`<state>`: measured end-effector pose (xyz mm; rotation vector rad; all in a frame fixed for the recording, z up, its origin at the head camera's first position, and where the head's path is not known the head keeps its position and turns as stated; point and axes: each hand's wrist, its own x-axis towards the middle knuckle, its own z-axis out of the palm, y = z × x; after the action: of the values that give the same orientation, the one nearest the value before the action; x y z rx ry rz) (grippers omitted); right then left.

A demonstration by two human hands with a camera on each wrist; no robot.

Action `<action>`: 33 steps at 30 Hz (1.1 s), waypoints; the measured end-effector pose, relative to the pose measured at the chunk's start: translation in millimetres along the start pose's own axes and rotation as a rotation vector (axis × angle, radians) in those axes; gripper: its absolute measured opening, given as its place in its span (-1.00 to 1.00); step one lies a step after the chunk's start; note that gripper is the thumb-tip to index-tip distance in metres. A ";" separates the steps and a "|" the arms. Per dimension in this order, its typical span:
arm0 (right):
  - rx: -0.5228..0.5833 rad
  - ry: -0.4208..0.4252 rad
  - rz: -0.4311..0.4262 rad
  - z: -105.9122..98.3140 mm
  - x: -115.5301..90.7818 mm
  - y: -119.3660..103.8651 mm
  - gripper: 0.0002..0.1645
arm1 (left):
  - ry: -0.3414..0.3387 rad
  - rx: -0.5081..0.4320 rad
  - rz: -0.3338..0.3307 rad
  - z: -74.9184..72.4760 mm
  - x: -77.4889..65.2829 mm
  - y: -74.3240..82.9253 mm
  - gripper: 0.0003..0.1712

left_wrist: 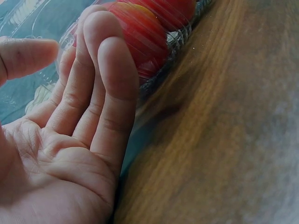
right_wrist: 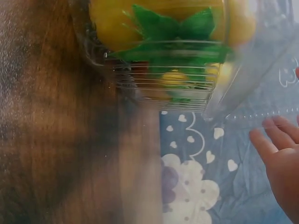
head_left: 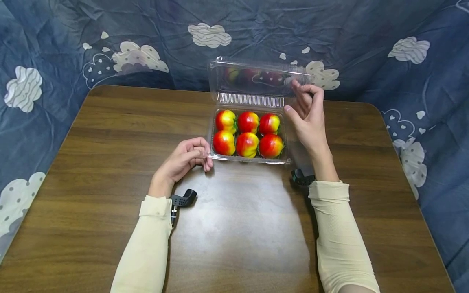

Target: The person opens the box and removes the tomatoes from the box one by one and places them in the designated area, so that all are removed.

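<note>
A clear plastic clamshell box [head_left: 253,161] stands on the table, its hinged lid [head_left: 253,75] raised at the back. Several red-and-yellow, peach-like fruits [head_left: 247,145] sit inside in two rows; green leaves [right_wrist: 177,28] show on them in the right wrist view. My left hand [head_left: 183,158] is at the box's front left corner, fingers loosely bent; in the left wrist view the thumb stands apart from the fingers [left_wrist: 117,70]. My right hand [head_left: 311,122] is at the lid's right side, fingertips by the lid, thumb spread. Whether those fingertips touch the plastic I cannot tell.
Beneath everything is a brown wood-grain table [head_left: 110,162] with rounded back corners. A blue curtain [head_left: 264,24] with white clouds and hearts hangs close behind its back edge and along both sides. Black wrist mounts [head_left: 184,198] sit at both cuffs.
</note>
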<state>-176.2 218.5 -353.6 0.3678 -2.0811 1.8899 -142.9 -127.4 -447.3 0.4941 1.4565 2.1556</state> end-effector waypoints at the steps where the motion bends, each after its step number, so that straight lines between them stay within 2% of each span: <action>1: -0.009 0.000 0.002 -0.2 0.2 0.7 -0.41 | 0.000 0.000 0.000 0.0 0.0 0.1 -0.84; 17: -0.109 -0.028 0.027 -1.0 1.7 8.6 -0.10 | 0.004 -0.010 -0.005 -1.2 -0.5 -1.9 -0.84; 25: -0.113 -0.050 0.045 -3.5 0.2 14.5 -0.13 | 0.009 -0.001 -0.014 -0.2 0.4 -1.0 -0.85; 33: -0.111 -0.072 0.063 -2.4 0.0 20.9 0.00 | 0.015 -0.004 -0.018 0.2 -0.7 -0.3 -0.85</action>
<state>-184.1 222.9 -372.5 0.3528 -2.2582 1.8107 -142.1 -127.6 -447.5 0.4624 1.4596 2.1520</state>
